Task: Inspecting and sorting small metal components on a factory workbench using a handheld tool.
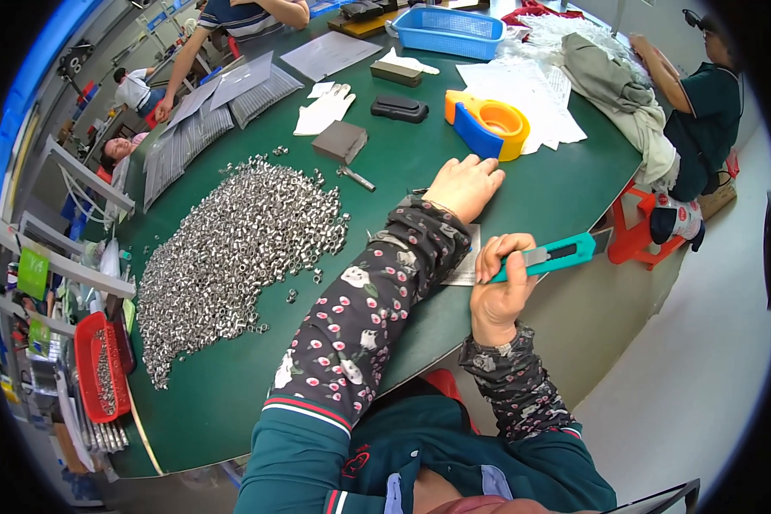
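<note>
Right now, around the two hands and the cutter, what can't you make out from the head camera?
Head view only:
- Sheet under the left forearm: mostly covered by the sleeve, print too small.
- Utility knife in the right hand: blade tip too small to tell if extended.
- Left hand: palm down, underside hidden.
- Metal parts pile: single pieces too small.

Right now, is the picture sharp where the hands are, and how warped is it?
Head view: right hand and teal utility knife are sharp, left hand too; lighting even, shadows soft; the green table edge bows strongly with fisheye, and corners go black.
</note>
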A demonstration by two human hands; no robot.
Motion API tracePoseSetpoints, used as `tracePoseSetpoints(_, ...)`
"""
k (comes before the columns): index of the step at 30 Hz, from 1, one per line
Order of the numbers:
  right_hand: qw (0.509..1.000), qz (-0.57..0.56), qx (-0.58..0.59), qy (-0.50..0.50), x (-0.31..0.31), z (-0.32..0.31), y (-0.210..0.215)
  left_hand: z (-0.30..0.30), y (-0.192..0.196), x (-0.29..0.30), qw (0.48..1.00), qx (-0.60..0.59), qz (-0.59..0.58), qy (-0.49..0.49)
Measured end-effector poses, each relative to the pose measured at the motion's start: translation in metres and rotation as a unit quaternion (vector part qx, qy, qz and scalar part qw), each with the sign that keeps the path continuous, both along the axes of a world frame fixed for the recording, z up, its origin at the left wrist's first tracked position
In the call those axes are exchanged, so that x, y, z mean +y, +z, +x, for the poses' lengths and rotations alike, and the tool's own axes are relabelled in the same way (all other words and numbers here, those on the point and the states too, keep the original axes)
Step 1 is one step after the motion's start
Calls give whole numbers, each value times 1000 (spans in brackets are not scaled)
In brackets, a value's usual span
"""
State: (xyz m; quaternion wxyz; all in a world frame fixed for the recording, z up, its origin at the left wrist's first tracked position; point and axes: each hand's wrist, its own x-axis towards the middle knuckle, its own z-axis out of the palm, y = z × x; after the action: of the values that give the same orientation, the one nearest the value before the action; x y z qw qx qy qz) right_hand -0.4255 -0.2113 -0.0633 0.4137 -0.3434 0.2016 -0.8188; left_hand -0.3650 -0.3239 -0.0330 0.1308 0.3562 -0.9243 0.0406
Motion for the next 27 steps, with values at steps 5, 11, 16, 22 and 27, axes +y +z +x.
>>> tracePoseSetpoints(5, 999, 36, 1, 7, 0, -3, -1, -23, -12, -18, 998, -43, -6, 36)
tracePoseSetpoints(11, 998, 60, 19, 5, -1, -2, -3, -26, -28, -31, 995, 16, -84, 46)
tracePoseSetpoints(16, 997, 59, 51, -26, 0, -2, -1, -34, -22, -29, 993, -27, -109, 20)
tracePoseSetpoints(22, 996, 73, 53, -22, 1, 2, -1, -20, 2, -10, 987, 20, -159, 8)
tracePoseSetpoints(27, 991, 95, 93, 5, 0, -6, -3, 46, 47, 27, 974, 207, -43, 81)
